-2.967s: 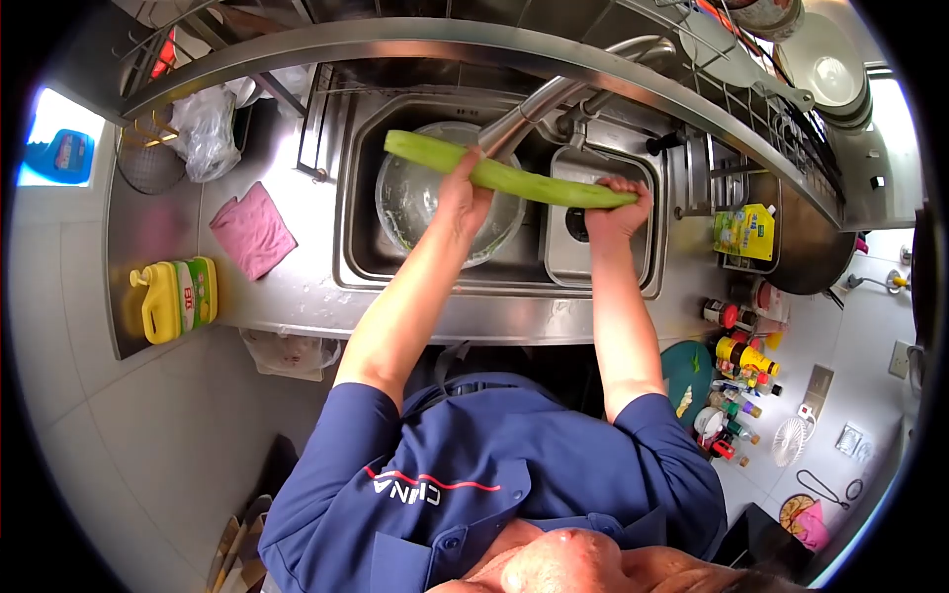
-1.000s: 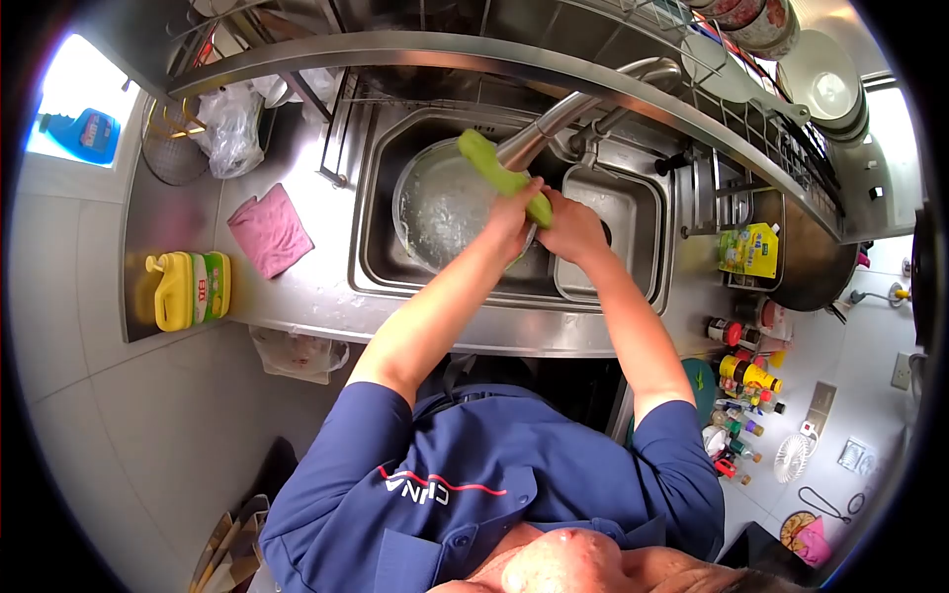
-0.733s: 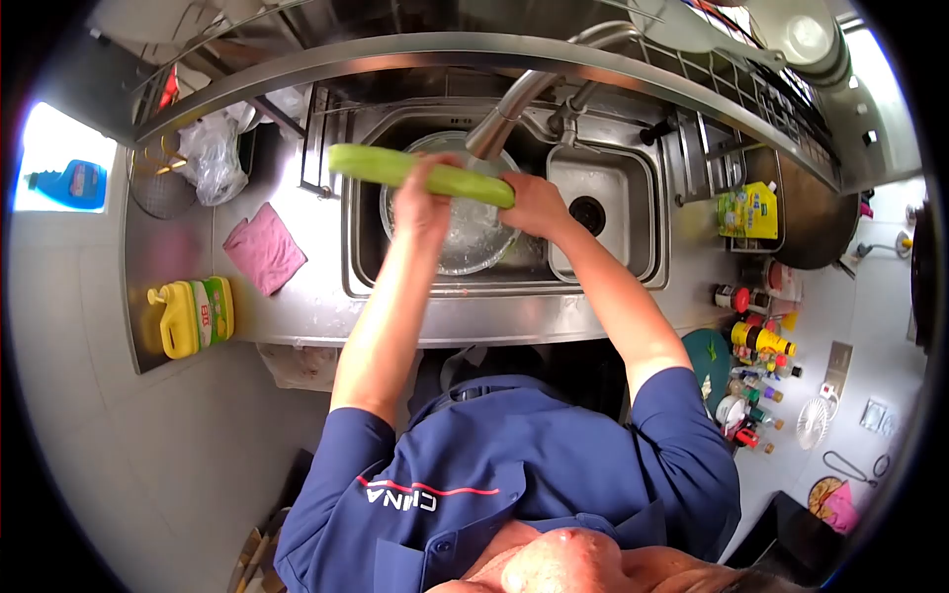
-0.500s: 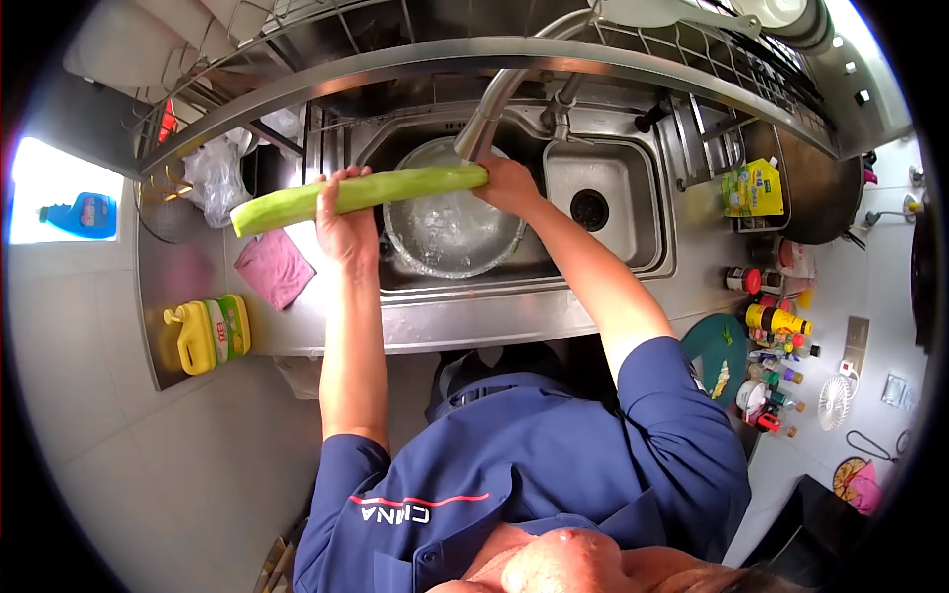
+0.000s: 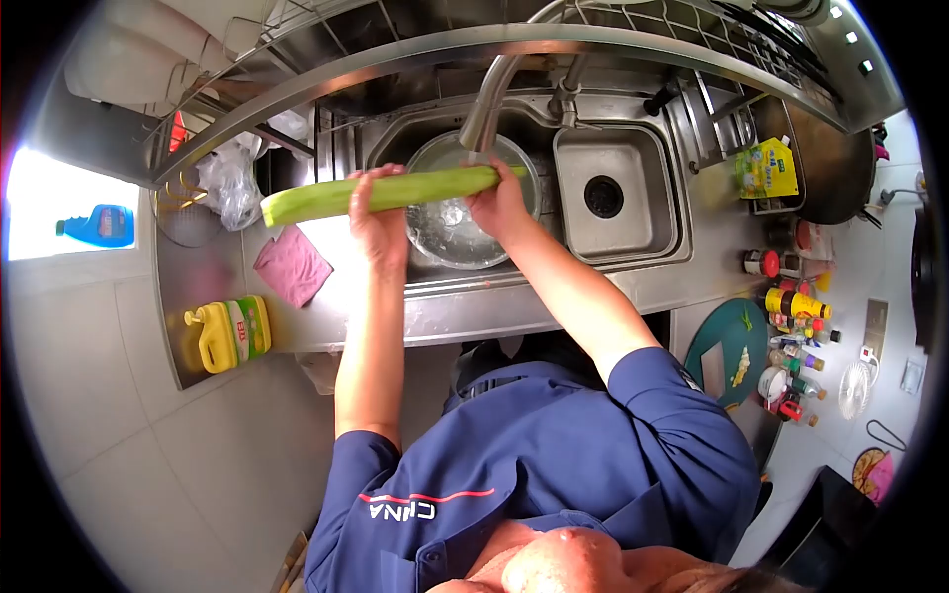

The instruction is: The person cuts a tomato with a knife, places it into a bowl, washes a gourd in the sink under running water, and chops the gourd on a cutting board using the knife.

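Note:
A long pale-green peeled gourd point(image 5: 306, 201) lies nearly level across the left side of the sink, its left end over the counter. My left hand point(image 5: 380, 229) is closed round its middle, fingers over the top. At the other end, my right hand point(image 5: 497, 206) grips the gourd just below the tap point(image 5: 480, 121). Beneath them a round metal bowl point(image 5: 457, 255) holding water sits in the left sink basin. Whether water is running from the tap I cannot tell.
To the right is a second basin point(image 5: 633, 232) with a drain. A pink cloth point(image 5: 294, 267) and a yellow jug point(image 5: 227, 334) are on the left. A metal rack point(image 5: 395, 47) spans above. On the right sit a green cutting board point(image 5: 714, 341), a yellow pouch point(image 5: 767, 170) and several bottles.
The camera view has shifted, so most things appear farther right. My right hand has turned and come lower on the gourd's end, whose tip now shows past the fingers.

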